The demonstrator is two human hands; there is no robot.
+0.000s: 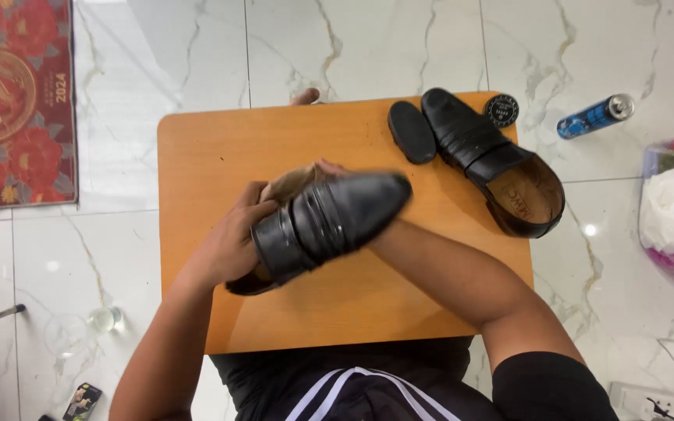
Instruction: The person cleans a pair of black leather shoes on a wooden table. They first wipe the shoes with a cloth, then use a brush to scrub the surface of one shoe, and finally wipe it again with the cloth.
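Black shoe [329, 222] — gripped by left hand [232, 242], right hand hidden behind.

Bare wooden board [220, 148] lies open on its left and near edge. At centre, both hands hold a black shoe [329, 222] above it. The far right corner is crowded: a second shoe [493, 160], a brush [411, 131] just beside it, and a tin [501, 109].

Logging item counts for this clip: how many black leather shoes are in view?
2. One black leather loafer is held over the orange wooden board by the left hand; the other black leather loafer lies at the board's far right corner.
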